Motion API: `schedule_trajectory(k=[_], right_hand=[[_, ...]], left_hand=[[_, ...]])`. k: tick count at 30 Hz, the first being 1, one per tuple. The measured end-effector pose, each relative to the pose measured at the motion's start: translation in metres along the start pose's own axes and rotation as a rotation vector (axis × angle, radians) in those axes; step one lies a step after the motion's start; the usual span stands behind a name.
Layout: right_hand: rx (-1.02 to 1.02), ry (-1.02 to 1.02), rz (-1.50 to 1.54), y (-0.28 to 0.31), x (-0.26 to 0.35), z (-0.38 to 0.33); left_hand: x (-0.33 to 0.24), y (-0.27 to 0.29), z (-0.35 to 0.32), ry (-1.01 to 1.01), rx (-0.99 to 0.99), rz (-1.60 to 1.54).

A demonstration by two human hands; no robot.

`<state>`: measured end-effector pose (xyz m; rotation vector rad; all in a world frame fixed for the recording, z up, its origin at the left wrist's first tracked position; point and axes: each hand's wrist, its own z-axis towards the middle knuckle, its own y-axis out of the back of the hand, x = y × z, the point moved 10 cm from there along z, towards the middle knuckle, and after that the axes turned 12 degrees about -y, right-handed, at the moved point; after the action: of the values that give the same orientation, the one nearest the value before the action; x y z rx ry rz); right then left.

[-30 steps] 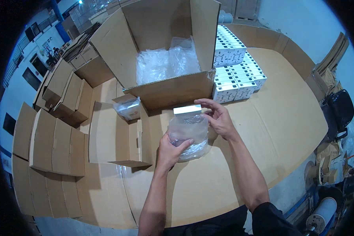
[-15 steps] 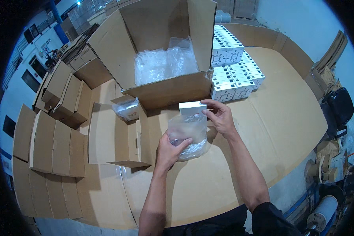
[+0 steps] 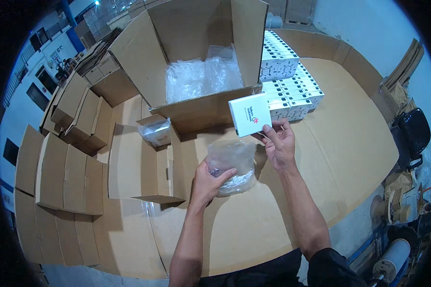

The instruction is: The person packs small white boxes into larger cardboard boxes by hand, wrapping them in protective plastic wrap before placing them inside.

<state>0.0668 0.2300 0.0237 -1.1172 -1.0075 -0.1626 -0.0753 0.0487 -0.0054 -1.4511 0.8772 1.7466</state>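
Observation:
My right hand pinches a thin white square box by its lower right corner, raised and tilted in front of the large carton. Below it, my left hand grips a clear plastic bag by its left side, thumb across the front. The box is apart from the bag. To the left of that hand stands a small open cardboard box with a silvery clear plastic packet at its far end.
A large open carton full of clear plastic bags stands at the back. Beside it rise stacked white boxes. Folded brown cartons line the left. A cardboard wall edges the table's back right.
The white box has come up out of the bag's mouth and turned its broad face into view, lifted by my right hand. My left hand stays with the bag.

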Motion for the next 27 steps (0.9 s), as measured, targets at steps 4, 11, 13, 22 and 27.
schedule_trajectory(k=[4, 11, 13, 22, 27], right_hand=[[0.061, -0.056, -0.032, -0.003, -0.008, 0.000], [0.109, -0.045, -0.098, -0.004, -0.009, 0.001], [0.111, -0.038, -0.126, -0.002, -0.008, 0.001], [0.126, 0.013, -0.201, 0.001, 0.001, 0.002], [0.159, 0.014, -0.244, -0.006, 0.002, -0.001]], left_hand=[[0.003, 0.000, 0.001, -0.002, 0.016, 0.011], [0.000, 0.002, 0.001, -0.003, 0.000, 0.024], [-0.003, 0.001, 0.000, 0.028, -0.008, 0.021], [-0.003, 0.002, 0.001, -0.012, -0.009, 0.037], [-0.002, 0.002, 0.000, -0.004, -0.002, 0.055]])
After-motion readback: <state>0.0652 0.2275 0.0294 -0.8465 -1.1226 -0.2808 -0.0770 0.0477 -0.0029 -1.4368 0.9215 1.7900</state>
